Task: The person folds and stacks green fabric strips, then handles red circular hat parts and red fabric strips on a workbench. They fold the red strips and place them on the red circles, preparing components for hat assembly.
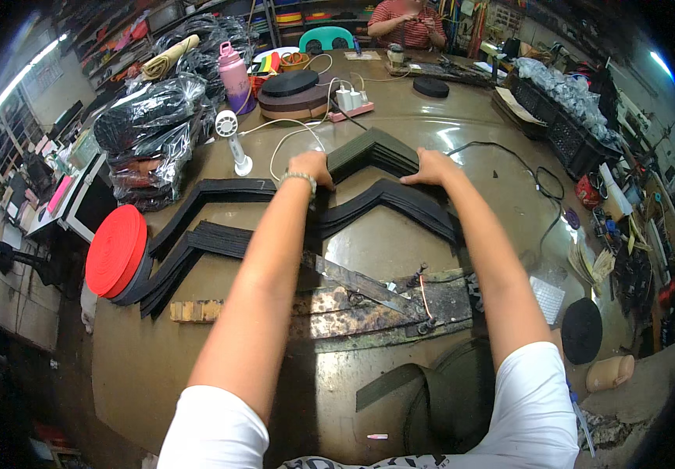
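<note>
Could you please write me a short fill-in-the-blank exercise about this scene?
The left hand and right hand hold opposite ends of a folded stack coloured dark ____.
A bracelet circles the ____ wrist.
On the table's left edge, the topmost roll is ____.
The upright bottle has a ____ cap.

Missing words: green; left; red; pink.

Folded olive strips and folded black strips appear as matt woven textile, their layered edges finely ridged. The red roll is likewise dull, cloth-like webbing. The tabletop is brown and smooth — glossy enough to mirror the ceiling lights. Clear, crinkled plastic film with bright highlights covers the wrapped bundles. The long plate looks rough, stained and worn; the yellowish block resembles bare wood. The crate is black plastic; the sleeves — soft white cloth.
</note>
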### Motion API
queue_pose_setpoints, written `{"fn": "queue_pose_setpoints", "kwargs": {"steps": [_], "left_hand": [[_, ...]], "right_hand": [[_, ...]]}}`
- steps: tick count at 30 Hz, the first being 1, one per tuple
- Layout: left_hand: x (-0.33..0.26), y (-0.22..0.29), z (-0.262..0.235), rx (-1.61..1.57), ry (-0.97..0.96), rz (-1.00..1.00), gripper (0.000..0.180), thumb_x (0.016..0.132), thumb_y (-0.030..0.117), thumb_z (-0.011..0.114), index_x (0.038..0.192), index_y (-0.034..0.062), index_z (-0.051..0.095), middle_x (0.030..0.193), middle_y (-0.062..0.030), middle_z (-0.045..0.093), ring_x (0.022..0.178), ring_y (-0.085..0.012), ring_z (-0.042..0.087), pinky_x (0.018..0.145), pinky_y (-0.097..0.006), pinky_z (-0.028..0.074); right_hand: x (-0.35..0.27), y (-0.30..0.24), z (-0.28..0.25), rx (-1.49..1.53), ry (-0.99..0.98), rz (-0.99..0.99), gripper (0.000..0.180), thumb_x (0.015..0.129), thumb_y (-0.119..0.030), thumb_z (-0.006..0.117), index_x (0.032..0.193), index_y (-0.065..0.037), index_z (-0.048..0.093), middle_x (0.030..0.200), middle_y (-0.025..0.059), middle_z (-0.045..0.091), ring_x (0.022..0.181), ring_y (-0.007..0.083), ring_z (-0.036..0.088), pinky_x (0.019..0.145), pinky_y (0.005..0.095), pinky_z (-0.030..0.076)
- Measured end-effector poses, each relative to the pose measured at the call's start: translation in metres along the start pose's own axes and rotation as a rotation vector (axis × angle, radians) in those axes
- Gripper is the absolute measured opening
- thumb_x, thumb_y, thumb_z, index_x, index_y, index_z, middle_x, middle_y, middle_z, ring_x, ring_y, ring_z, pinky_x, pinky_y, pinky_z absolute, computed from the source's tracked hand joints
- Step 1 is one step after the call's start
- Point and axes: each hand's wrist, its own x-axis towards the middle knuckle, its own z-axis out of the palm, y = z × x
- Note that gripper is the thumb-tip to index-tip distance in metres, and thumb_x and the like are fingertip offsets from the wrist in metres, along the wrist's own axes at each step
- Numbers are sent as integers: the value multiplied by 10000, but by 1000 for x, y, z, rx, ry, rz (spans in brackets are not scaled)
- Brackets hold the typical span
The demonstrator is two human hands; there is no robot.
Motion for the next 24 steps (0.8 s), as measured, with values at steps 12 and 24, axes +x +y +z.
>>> {"fn": "queue_pose_setpoints", "kwargs": {"steps": [12,24], "left_hand": [[-93,12,-57,-162,743,451,453,837,345,692,1187,70,605,1173,-135,613,1040,-292,603,869,-430,487],[-398,151,63,-736,-12,643,328,884,219,632,1147,25,602,1120,-141,592,1020,-309,584,850,-392,488]], "right_hand": [[-127,-29,-125,-217,138,-122,810,872,-580,569,1379,32,411,1355,269,471,1245,396,476,1027,431,410],[-482,-138,-71,225,-135,-216,503,834,-408,686,1089,19,612,1103,191,625,1045,323,594,873,403,473]]}}
